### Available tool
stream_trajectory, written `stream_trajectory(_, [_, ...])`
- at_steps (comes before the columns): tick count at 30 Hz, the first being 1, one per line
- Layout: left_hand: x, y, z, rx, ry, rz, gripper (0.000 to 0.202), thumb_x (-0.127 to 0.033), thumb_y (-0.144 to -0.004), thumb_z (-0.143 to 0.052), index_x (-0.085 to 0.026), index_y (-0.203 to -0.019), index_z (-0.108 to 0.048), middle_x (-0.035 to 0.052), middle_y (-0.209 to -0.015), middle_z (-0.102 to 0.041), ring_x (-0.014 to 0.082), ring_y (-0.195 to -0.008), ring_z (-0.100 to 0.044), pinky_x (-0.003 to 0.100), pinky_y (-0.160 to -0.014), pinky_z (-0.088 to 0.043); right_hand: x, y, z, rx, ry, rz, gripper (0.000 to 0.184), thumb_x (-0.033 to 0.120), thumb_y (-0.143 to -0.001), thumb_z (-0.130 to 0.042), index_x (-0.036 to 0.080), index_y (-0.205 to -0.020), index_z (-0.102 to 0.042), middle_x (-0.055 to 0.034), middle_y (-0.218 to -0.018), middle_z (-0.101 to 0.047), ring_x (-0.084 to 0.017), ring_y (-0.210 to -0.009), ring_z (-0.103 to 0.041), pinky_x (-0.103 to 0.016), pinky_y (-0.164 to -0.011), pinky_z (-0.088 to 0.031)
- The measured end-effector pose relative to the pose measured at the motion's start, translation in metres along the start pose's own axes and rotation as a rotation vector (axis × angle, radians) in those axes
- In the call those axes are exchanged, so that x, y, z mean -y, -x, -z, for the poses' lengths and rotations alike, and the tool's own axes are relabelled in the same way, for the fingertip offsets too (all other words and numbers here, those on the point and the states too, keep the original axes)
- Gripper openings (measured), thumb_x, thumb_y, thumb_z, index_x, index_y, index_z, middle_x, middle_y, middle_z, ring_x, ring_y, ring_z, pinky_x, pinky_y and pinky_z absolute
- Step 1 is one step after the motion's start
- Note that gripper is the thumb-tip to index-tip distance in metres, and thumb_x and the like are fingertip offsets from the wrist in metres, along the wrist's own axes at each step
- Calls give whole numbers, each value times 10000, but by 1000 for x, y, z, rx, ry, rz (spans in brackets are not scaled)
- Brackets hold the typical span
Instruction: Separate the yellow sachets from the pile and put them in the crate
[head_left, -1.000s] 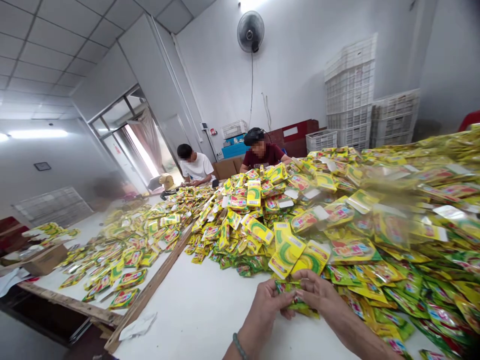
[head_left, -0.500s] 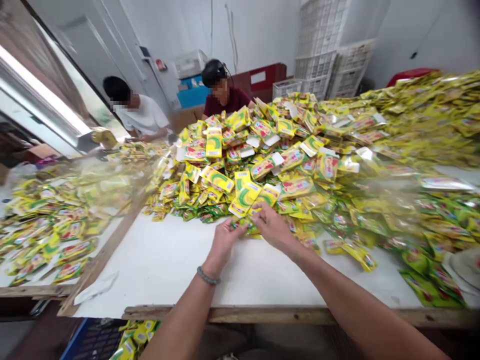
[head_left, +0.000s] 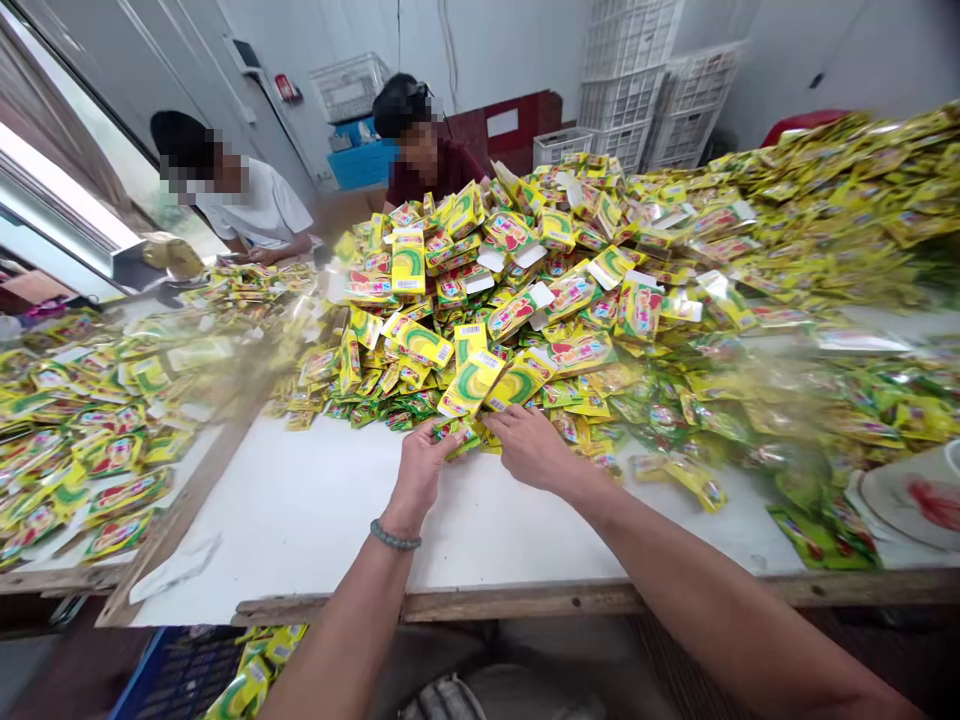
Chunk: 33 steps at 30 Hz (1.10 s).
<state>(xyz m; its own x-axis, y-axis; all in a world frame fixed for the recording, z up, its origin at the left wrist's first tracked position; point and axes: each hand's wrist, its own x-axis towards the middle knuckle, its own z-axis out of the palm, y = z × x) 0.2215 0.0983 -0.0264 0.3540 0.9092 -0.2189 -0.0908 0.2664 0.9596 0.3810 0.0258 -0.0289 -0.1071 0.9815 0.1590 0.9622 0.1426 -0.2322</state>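
Observation:
My left hand (head_left: 420, 462) pinches a small green-and-yellow packet (head_left: 463, 438) between thumb and fingers, just above the white table top (head_left: 330, 520). A beaded bracelet circles that wrist. Close by on the right, my right hand (head_left: 531, 448) has its fingers drawn together at the packet's far end; what lies between their tips is hidden. Just beyond the hands, two yellow cartons with green curves, a left one (head_left: 472, 384) and a right one (head_left: 521, 380), lean on the front of a large heap of cartons (head_left: 577, 350) and small packets.
A wooden strip (head_left: 195, 480) divides off more packets (head_left: 120, 455) on the left. Two people (head_left: 259, 205) work behind the heap. White crates (head_left: 615, 110) are stacked at the back. A round white container (head_left: 911, 495) stands at right; a blue crate (head_left: 150, 680) sits below the table edge.
The view has shifted slightly, so the scene sits further left and higher. My right hand's fingers have come lower and closer to the packet in my left hand.

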Motion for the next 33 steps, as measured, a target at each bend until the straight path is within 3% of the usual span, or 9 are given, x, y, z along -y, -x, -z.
stream_trajectory(3, [0, 0, 1, 9, 11, 9, 479, -318, -493, -876, -141, -901, -698, 24, -812, -715, 150, -693, -627, 256, -593, -517, -4, -4, 0, -5, 27, -18, 283, 54, -857, -429, 147, -993, -659, -116, -937, -705, -244, -960, -579, -342, -817, -393])
stream_trajectory(5, [-1, 0, 1, 23, 14, 7, 468, -326, -515, -867, -134, -905, -695, 39, -844, -721, 158, -734, -637, 258, -633, -518, -7, -5, 4, -56, -74, -65, 314, 44, -861, -426, 165, -1038, -656, -101, -958, -701, -225, -943, -598, -314, -803, -410])
stream_trajectory(9, [0, 2, -2, 71, 1, -3, 449, -328, -553, -854, -135, -907, -656, 41, -814, -723, 153, -713, -643, 256, -647, -509, -11, -6, 8, -250, -562, -238, 328, 88, -869, -445, 196, -1105, -646, -60, -1045, -699, -192, -943, -638, -278, -801, -460])
stream_trajectory(12, [2, 4, -4, 143, -13, -15, 456, -308, -572, -845, -147, -938, -624, 35, -801, -721, 154, -681, -649, 254, -621, -503, -8, -8, 4, -244, -848, -287, 214, 199, -850, -534, 195, -1021, -663, -31, -981, -711, -199, -895, -650, -301, -793, -483])
stream_trajectory(17, [2, 7, -8, 267, 4, 22, 426, -259, -606, -810, -142, -968, -616, 60, -886, -717, 182, -774, -667, 250, -627, -505, -4, -9, 1, -234, -855, -342, 131, 248, -796, -610, 198, -910, -649, -23, -904, -698, -205, -850, -629, -329, -791, -467])
stream_trajectory(22, [-4, 11, -8, 277, 55, 86, 340, -246, -612, -778, -156, -898, -619, 20, -802, -691, 140, -671, -631, 227, -580, -484, -1, -8, 5, -252, -738, -220, 86, 159, -785, -596, 196, -839, -651, -36, -901, -677, -193, -863, -618, -309, -794, -448])
stream_trajectory(26, [-3, 12, -9, 307, 17, 45, 353, -314, -660, -777, -155, -917, -594, 21, -825, -685, 133, -681, -630, 231, -606, -482, 3, -7, 5, -308, -716, -160, 116, 127, -791, -559, 194, -865, -619, -32, -889, -658, -173, -842, -606, -290, -780, -444])
stream_trajectory(30, [1, 8, -10, 258, -46, -17, 483, -358, -614, -829, -174, -937, -521, 1, -793, -683, 139, -661, -635, 248, -613, -491, 5, -7, 5, -326, -914, -332, 235, 314, -834, -587, 202, -1040, -576, -21, -902, -637, -153, -769, -597, -271, -693, -468])
stream_trajectory(33, [1, 6, -11, 211, -22, -50, 553, -348, -586, -846, -192, -968, -477, -16, -772, -672, 138, -649, -637, 255, -628, -500, 5, -6, 7, -199, -1100, -378, 363, 433, -784, -654, 183, -1042, -602, -12, -847, -642, -146, -707, -592, -255, -623, -467])
